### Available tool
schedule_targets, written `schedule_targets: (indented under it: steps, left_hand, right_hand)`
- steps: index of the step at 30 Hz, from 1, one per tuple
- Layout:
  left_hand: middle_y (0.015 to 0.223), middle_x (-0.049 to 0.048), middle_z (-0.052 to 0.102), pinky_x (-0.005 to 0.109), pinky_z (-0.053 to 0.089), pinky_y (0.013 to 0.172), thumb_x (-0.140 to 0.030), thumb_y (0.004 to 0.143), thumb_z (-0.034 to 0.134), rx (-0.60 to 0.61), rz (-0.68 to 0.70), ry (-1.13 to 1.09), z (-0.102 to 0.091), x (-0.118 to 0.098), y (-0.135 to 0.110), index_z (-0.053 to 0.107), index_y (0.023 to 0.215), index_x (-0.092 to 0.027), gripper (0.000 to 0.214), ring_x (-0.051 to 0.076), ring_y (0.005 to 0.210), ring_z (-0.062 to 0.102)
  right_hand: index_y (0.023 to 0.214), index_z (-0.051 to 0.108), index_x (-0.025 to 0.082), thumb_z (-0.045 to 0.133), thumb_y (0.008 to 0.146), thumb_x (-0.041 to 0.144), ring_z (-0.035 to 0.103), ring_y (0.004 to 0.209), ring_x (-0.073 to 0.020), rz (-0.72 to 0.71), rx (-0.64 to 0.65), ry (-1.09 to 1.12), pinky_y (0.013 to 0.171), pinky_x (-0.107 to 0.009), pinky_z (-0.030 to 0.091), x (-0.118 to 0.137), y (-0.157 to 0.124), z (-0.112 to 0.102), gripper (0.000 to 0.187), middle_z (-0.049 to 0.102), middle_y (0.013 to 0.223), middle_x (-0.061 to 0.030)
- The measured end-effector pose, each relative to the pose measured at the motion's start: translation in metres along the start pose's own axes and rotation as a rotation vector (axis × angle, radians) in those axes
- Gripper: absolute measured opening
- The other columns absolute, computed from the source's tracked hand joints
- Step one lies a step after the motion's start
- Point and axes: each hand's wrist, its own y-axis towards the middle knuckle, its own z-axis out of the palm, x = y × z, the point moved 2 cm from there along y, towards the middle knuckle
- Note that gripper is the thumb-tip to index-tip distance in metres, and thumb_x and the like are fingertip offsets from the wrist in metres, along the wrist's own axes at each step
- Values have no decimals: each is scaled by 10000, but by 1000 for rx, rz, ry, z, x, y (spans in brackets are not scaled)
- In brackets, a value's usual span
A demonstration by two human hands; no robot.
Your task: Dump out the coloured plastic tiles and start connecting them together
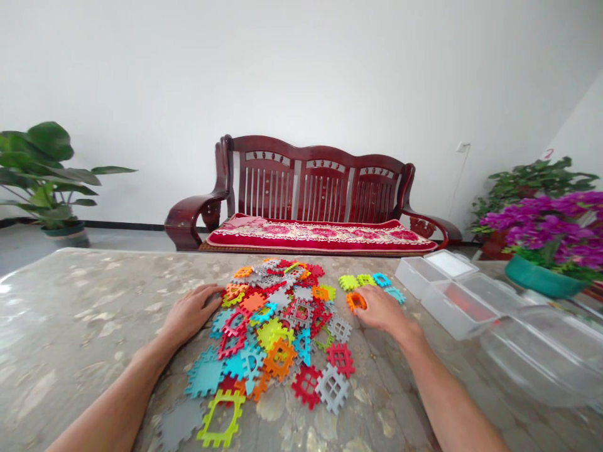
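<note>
A heap of interlocking plastic building tiles (277, 333) in red, orange, lime, blue and grey covers the middle of the table. Along the heap's left edge lies my left hand (191, 312), palm down with fingers stretched and nothing held; its fingertips reach the nearest tiles. My right hand (380, 307) grips an orange tile (355, 302) with a square opening, low over the table to the right of the heap. Just beyond that hand are two lime tiles (348, 282) and two blue tiles (394, 294), lying apart from the heap. The right fingertips are partly hidden.
Clear plastic boxes (456, 307) stand at the right of the patterned table (85, 326), a rounded clear container (546, 351) nearer. Purple flowers in a teal pot (544, 276) are behind them. A wooden bench (311, 182) stands beyond the table, a leafy plant (51, 163) at far left.
</note>
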Motion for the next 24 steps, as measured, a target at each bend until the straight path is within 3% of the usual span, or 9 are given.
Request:
schedule_targets:
  steps: [5, 9, 16, 21, 24]
  left_hand:
    - [1274, 86, 674, 381, 449, 1050, -526, 882, 381, 1, 1, -6, 0, 0, -1, 696, 1169, -219, 525, 273, 1156, 627]
    - [1275, 77, 676, 373, 445, 1049, -517, 883, 385, 13, -6, -13, -3, -4, -1, 690, 1172, -230, 508, 264, 1160, 623]
    - [1268, 74, 681, 370, 448, 1050, -514, 868, 391, 2, -21, -18, -7, -9, -2, 701, 1161, -229, 512, 266, 1155, 630]
    - [1266, 59, 684, 354, 443, 1052, -492, 863, 414, -6, -24, -21, -7, -9, -2, 705, 1147, -245, 476, 253, 1162, 624]
    - [1270, 55, 682, 353, 440, 1055, -497, 868, 409, -4, -31, -19, -6, -9, -2, 707, 1144, -249, 476, 249, 1164, 623]
  right_hand:
    - [1067, 710, 184, 554, 817, 244, 609, 1096, -267, -19, -84, 36, 944, -348, 422, 1, -1, -2, 300, 700, 1168, -115]
    - [1208, 679, 190, 540, 811, 185, 567, 1199, -235, -78, -186, 185, 1060, -352, 376, 19, 5, -3, 420, 666, 1287, -88]
    - [1299, 633, 228, 587, 789, 172, 554, 1206, -244, -227, -117, 221, 1057, -385, 386, 62, 27, 5, 514, 657, 1317, -64]
    - [1136, 726, 268, 502, 897, 201, 625, 1090, -216, -141, -104, 232, 960, -340, 436, 61, 33, 11, 334, 740, 1128, -48]
    - [1101, 737, 265, 456, 936, 222, 652, 1028, -195, -37, -143, 313, 915, -312, 458, 50, 34, 12, 328, 749, 1095, -40]
